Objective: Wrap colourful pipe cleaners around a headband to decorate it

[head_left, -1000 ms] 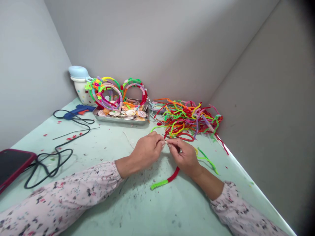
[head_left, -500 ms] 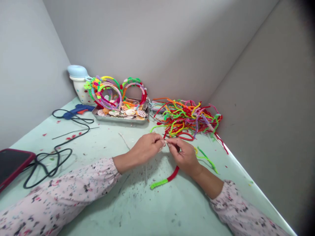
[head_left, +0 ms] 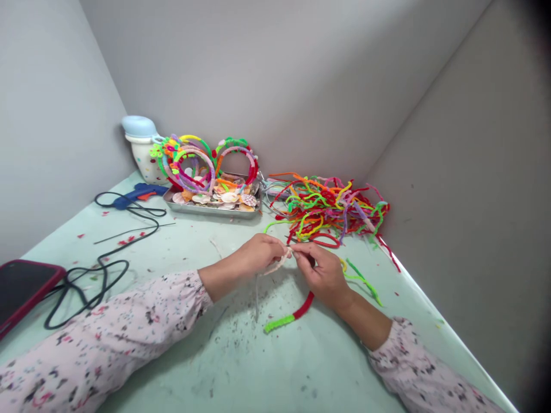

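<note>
Fingertips nearly together, my two hands work over the middle of the table. My left hand (head_left: 263, 252) pinches a pale, cream-pink pipe cleaner (head_left: 279, 265), which loops below its fingers. Part of that pipe cleaner is hidden behind the left hand, and a thin pale end shows beyond it. My right hand (head_left: 321, 269) is closed, thumb and forefinger pinched on the same pipe cleaner at the left fingertips. From under the right palm comes a curved strip wrapped in red and green pipe cleaner (head_left: 289, 321); how it is held there is hidden.
Behind the hands lie red-handled scissors (head_left: 326, 239) and a heap of coloured pipe cleaners (head_left: 331, 206). A metal tray (head_left: 210, 212) holds shells and wrapped headbands (head_left: 193, 166). At left are a blue glue gun (head_left: 140, 194), black cord (head_left: 103, 267), phone (head_left: 30, 292) and a lidded cup (head_left: 144, 152).
The pale pipe cleaner now shows as a loop below my left fingers, and its far end has shifted. My right hand stays almost still. The view has moved slightly.
</note>
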{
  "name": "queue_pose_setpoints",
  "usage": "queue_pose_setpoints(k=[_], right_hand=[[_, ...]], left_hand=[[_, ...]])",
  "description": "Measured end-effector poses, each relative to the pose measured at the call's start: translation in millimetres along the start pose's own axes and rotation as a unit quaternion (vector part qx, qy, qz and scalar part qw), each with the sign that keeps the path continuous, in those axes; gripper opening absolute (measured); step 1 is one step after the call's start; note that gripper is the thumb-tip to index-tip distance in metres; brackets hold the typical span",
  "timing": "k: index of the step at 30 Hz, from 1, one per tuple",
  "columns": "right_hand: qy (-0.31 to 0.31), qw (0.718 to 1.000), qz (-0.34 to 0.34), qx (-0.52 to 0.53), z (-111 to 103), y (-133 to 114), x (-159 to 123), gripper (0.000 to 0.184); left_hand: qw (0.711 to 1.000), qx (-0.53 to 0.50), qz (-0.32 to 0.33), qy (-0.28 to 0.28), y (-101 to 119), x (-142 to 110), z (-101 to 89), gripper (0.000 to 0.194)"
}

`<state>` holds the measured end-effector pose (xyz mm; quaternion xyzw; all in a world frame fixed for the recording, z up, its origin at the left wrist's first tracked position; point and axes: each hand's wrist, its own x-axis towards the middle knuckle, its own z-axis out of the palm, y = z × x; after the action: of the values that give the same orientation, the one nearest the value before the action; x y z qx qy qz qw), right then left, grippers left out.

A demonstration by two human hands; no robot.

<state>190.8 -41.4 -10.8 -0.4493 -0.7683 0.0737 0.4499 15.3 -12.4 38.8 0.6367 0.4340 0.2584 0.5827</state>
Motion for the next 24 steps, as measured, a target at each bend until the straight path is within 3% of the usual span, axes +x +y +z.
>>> queue_pose_setpoints(k=[5,8,11,14,16,19,21,22,24], right_hand=[[-0.017,0.999,0.038,0.025,-1.1,0.9,0.3,0.017],[-0.028,0.995,0.085,0.053,-1.3,4.2,0.4,0.016],[-0.028,0.986,0.128,0.104,1.2,10.9,0.3,0.015],[-0.01,0.97,0.166,0.18,5.4,18.9,1.1,0.016],[-0.002,0.956,0.183,0.231,7.3,22.6,2.7,0.016],[-0.019,0.929,0.221,0.296,7.5,23.6,5.9,0.016],[-0.04,0.909,0.248,0.331,6.5,22.0,7.7,0.015],[-0.048,0.901,0.258,0.345,5.9,20.8,8.2,0.015],[-0.06,0.891,0.267,0.361,5.1,18.2,8.5,0.014]], left_hand=[[0.999,0.036,0.018,-0.021,-1.0,1.5,-5.0,0.021],[0.987,0.12,0.092,0.045,2.2,3.8,-13.6,0.032],[0.948,0.221,0.187,0.131,6.0,8.2,-30.8,0.029],[0.915,0.314,0.187,0.171,8.5,11.7,-53.9,0.024],[0.914,0.359,0.148,0.114,10.3,10.8,-67.4,0.019],[0.946,0.298,0.077,-0.103,10.3,8.1,-76.3,0.021],[0.952,0.217,0.045,-0.209,4.8,10.2,-72.9,0.026],[0.961,0.195,0.059,-0.186,0.1,13.0,-68.9,0.025],[0.971,0.199,0.115,-0.064,-11.7,20.4,-57.9,0.023]])
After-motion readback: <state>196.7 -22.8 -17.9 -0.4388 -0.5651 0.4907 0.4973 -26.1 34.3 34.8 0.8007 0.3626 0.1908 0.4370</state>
